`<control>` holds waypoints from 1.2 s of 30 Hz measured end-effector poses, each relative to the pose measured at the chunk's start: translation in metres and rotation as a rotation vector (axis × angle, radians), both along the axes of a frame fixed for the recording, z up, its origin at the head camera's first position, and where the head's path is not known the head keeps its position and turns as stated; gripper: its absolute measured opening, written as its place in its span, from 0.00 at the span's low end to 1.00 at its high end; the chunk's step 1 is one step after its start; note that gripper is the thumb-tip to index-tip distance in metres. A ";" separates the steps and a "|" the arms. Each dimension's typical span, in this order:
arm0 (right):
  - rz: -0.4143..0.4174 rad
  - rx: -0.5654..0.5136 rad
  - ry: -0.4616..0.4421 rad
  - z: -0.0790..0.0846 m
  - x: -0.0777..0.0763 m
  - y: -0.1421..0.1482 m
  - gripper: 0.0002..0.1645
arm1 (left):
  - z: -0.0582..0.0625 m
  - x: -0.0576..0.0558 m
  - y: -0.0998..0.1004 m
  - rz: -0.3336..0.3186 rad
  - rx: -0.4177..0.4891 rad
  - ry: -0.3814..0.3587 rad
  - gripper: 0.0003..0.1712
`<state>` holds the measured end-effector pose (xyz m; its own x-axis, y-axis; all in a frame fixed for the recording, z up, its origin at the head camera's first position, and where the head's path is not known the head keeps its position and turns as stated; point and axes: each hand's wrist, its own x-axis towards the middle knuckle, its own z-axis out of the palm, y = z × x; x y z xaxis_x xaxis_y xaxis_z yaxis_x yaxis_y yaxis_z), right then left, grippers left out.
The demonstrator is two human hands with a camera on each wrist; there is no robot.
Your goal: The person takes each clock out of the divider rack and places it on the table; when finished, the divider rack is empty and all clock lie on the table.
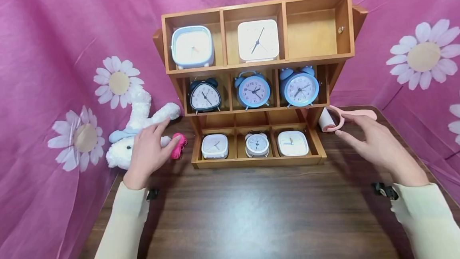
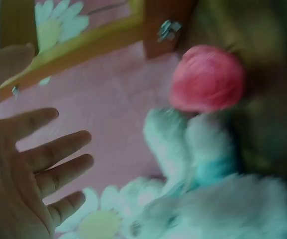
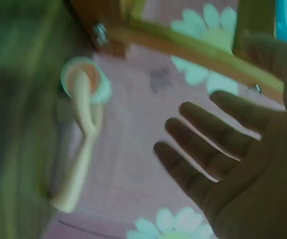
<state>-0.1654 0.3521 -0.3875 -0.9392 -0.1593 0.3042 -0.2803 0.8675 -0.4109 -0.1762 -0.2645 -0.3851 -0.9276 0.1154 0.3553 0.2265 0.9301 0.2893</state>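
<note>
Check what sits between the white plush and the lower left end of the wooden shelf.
A pink bundle: it shows between the white plush and the wooden shelf in the head and left wrist views.

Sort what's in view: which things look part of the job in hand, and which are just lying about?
Likely the job, being nearest the hands, which hold nothing:
white plush animal, near the left hand
pink yarn bundle, likewise
pink-handled lint roller, near the right hand

Probably not, standing farther off:
tiered wooden shelf
four twin-bell alarm clocks
four squarish clocks
</note>
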 end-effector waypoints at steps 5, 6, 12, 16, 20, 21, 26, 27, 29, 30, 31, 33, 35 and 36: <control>-0.091 -0.087 -0.045 -0.017 0.007 -0.013 0.29 | -0.020 0.007 0.006 0.008 0.153 -0.031 0.37; -0.110 -0.107 -0.055 -0.020 0.008 -0.017 0.28 | -0.024 0.008 0.008 0.007 0.170 -0.042 0.36; -0.145 -0.187 -0.051 -0.036 0.016 -0.037 0.24 | -0.044 0.014 0.021 -0.008 0.231 -0.108 0.35; -0.141 -0.217 -0.052 -0.042 0.019 -0.051 0.24 | -0.051 0.019 0.029 0.008 0.279 -0.208 0.38; -0.145 -0.240 -0.064 -0.044 0.022 -0.063 0.26 | -0.055 0.022 0.035 0.033 0.281 -0.279 0.39; -0.150 -0.243 -0.063 -0.044 0.022 -0.067 0.27 | -0.056 0.022 0.036 0.035 0.284 -0.290 0.39; -0.186 -0.237 -0.078 -0.046 0.024 -0.085 0.36 | -0.060 0.023 0.041 0.033 0.309 -0.336 0.37; -0.193 -0.237 -0.082 -0.046 0.024 -0.089 0.39 | -0.060 0.023 0.042 0.027 0.311 -0.341 0.36; -0.204 -0.241 -0.087 -0.046 0.023 -0.095 0.42 | -0.060 0.023 0.044 0.015 0.306 -0.341 0.34; -0.210 -0.240 -0.085 -0.045 0.023 -0.097 0.43 | -0.060 0.023 0.045 0.006 0.303 -0.337 0.34; -0.212 -0.240 -0.080 -0.045 0.023 -0.099 0.43 | -0.060 0.022 0.045 -0.002 0.299 -0.332 0.34; -0.215 -0.242 -0.076 -0.045 0.023 -0.102 0.43 | -0.059 0.021 0.047 -0.014 0.290 -0.325 0.34; -0.214 -0.241 -0.073 -0.044 0.023 -0.106 0.43 | -0.059 0.019 0.048 -0.015 0.284 -0.325 0.34; -0.213 -0.241 -0.073 -0.043 0.023 -0.107 0.43 | -0.059 0.019 0.048 -0.015 0.283 -0.327 0.34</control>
